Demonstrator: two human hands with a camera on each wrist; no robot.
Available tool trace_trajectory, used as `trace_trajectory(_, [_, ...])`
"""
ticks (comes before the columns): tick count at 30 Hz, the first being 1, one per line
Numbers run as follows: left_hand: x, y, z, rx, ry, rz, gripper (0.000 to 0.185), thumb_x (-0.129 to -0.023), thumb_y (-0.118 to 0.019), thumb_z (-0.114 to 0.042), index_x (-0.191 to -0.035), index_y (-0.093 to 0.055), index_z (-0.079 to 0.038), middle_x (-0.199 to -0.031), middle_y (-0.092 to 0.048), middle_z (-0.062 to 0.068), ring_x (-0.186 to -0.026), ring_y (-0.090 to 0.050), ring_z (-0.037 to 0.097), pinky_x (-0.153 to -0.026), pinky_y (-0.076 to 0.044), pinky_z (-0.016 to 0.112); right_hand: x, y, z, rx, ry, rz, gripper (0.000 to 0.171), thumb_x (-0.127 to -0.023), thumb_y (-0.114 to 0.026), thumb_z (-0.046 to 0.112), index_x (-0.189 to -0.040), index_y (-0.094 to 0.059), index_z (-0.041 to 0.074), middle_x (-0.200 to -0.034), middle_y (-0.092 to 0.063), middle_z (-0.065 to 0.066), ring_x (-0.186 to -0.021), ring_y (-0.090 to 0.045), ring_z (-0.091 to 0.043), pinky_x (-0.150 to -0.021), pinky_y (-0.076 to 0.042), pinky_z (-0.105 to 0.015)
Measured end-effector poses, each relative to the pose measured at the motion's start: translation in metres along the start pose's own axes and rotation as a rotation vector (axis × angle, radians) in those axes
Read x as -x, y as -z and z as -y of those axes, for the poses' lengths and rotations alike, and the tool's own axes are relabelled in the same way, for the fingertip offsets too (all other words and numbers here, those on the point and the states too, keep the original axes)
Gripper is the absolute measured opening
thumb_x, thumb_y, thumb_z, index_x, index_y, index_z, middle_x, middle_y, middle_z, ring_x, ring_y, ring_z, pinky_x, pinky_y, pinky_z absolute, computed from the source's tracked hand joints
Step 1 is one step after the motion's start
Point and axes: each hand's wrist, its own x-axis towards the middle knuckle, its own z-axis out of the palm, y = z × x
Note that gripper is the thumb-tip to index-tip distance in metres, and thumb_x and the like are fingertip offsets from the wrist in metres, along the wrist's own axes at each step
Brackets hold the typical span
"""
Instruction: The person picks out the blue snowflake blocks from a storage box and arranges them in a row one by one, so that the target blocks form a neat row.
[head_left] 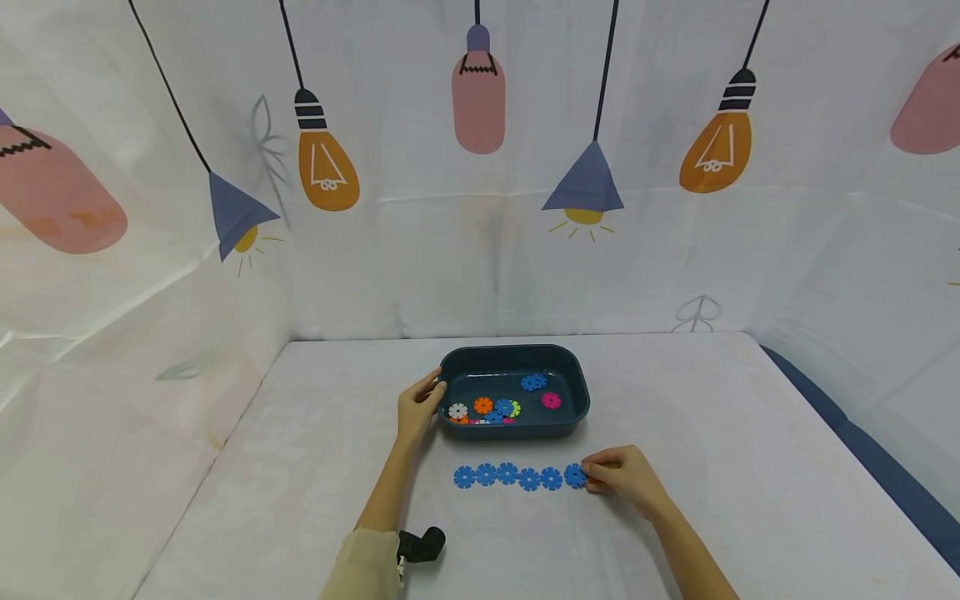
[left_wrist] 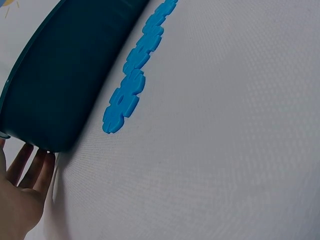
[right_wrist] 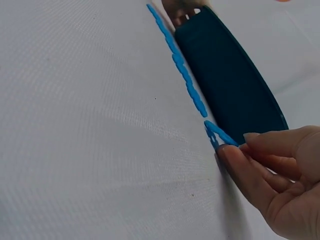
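A dark teal tray (head_left: 513, 432) stands on the table, and my left hand (head_left: 417, 408) holds its left end, fingers against the outer wall in the left wrist view. In front of the tray, blue notched flower discs (head_left: 507, 473) lie in a row from left to right. At the row's right end, my right hand (head_left: 622, 477) pinches a blue flower disc (right_wrist: 223, 134) between thumb and fingers. The right wrist view shows this disc tilted, with blue edges forming a V beside the last disc in the row. A small gap separates it from its neighbour in the head view.
Inside the tray are several loose flower discs: a white one (head_left: 457, 411), an orange one (head_left: 483, 406), a pink one (head_left: 551, 401) and blue ones (head_left: 533, 382). A white cloth covers the table (head_left: 337, 467). Behind it hangs a lamp-patterned curtain (head_left: 442, 258).
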Motion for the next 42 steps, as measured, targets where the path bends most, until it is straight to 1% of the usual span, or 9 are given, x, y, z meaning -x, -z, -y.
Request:
trace_trajectory(6, [0.001, 0.001, 0.001, -0.001, 0.006, -0.003, 0.033, -0.083, -0.062, -0.019, -0.115, -0.061, -0.011, -0.108, -0.060, 0.016, -0.086, -0.059, 0.018, -0.071, -0.052, 0.037, 0.000, 0.004, -0.001, 0.049, -0.017, -0.004, 0.026, -0.083, -0.061, 0.011, -0.094, -0.063, -0.011, -0.079, -0.066, -0.014, -0.065, -0.062, -0.016, -0.061, -0.052, -0.026])
trace_trajectory(11, [0.001, 0.001, 0.001, 0.001, 0.012, 0.000, 0.034, -0.083, -0.062, -0.020, -0.116, -0.061, -0.011, -0.109, -0.060, 0.016, -0.087, -0.058, 0.018, -0.071, -0.052, 0.037, 0.001, 0.012, 0.003, 0.094, 0.029, 0.030, 0.024, -0.083, -0.061, 0.010, -0.091, -0.063, -0.012, -0.077, -0.066, -0.014, -0.065, -0.062, -0.018, -0.060, -0.052, -0.026])
trace_trajectory(17, [0.001, 0.002, 0.000, -0.003, 0.015, 0.000, 0.034, -0.083, -0.062, -0.021, -0.116, -0.061, -0.012, -0.111, -0.059, 0.016, -0.089, -0.058, 0.020, -0.073, -0.051, 0.039, -0.006, 0.023, 0.018, -0.024, 0.090, 0.087, 0.037, -0.085, -0.060, 0.015, -0.101, -0.056, -0.018, -0.088, -0.065, -0.019, -0.075, -0.064, -0.023, -0.067, -0.053, -0.030])
trace_trajectory(22, [0.001, 0.002, -0.001, 0.002, 0.020, 0.000, 0.034, -0.083, -0.062, -0.021, -0.116, -0.061, -0.012, -0.111, -0.059, 0.016, -0.091, -0.058, 0.021, -0.074, -0.050, 0.041, -0.021, 0.023, 0.036, -0.074, 0.192, 0.107, 0.040, -0.085, -0.059, 0.018, -0.103, -0.055, -0.018, -0.092, -0.062, -0.026, -0.082, -0.062, -0.032, -0.071, -0.052, -0.032])
trace_trajectory(25, [0.001, 0.002, -0.002, -0.004, 0.016, 0.000, 0.034, -0.083, -0.062, -0.022, -0.116, -0.061, -0.012, -0.111, -0.059, 0.016, -0.091, -0.058, 0.022, -0.073, -0.051, 0.040, -0.032, 0.019, 0.046, -0.084, 0.232, 0.111, 0.039, -0.086, -0.058, 0.018, -0.104, -0.055, -0.017, -0.094, -0.060, -0.029, -0.084, -0.061, -0.036, -0.072, -0.051, -0.033])
trace_trajectory(30, [0.000, 0.001, -0.001, -0.014, 0.001, 0.001, 0.034, -0.083, -0.062, -0.022, -0.116, -0.061, -0.012, -0.110, -0.060, 0.016, -0.089, -0.058, 0.020, -0.071, -0.052, 0.038, -0.053, 0.007, 0.060, -0.084, 0.246, 0.116, 0.039, -0.086, -0.059, 0.017, -0.106, -0.055, -0.015, -0.097, -0.061, -0.027, -0.083, -0.063, -0.029, -0.072, -0.051, -0.032])
trace_trajectory(34, [-0.001, 0.001, 0.000, -0.006, -0.005, 0.005, 0.033, -0.083, -0.062, -0.021, -0.115, -0.061, -0.011, -0.109, -0.060, 0.016, -0.087, -0.059, 0.019, -0.070, -0.052, 0.038, -0.071, -0.004, 0.068, -0.049, 0.274, 0.148, 0.036, -0.086, -0.058, 0.015, -0.106, -0.055, -0.015, -0.097, -0.061, -0.025, -0.084, -0.063, -0.029, -0.073, -0.050, -0.037])
trace_trajectory(38, [-0.001, 0.001, 0.000, -0.004, -0.007, 0.008, 0.033, -0.083, -0.062, -0.020, -0.115, -0.061, -0.011, -0.110, -0.060, 0.016, -0.088, -0.059, 0.020, -0.071, -0.052, 0.037, -0.088, -0.015, 0.072, -0.036, 0.250, 0.175, 0.033, -0.085, -0.059, 0.010, -0.106, -0.056, -0.015, -0.097, -0.062, -0.024, -0.088, -0.060, -0.036, -0.075, -0.050, -0.038])
trace_trajectory(42, [-0.001, 0.001, -0.001, -0.011, -0.003, 0.008, 0.033, -0.083, -0.062, -0.022, -0.115, -0.061, -0.012, -0.110, -0.060, 0.015, -0.088, -0.058, 0.020, -0.071, -0.052, 0.037, -0.101, -0.025, 0.073, -0.094, 0.179, 0.214, 0.032, -0.085, -0.056, 0.004, -0.108, -0.052, -0.018, -0.100, -0.059, -0.029, -0.091, -0.059, -0.038, -0.078, -0.048, -0.041])
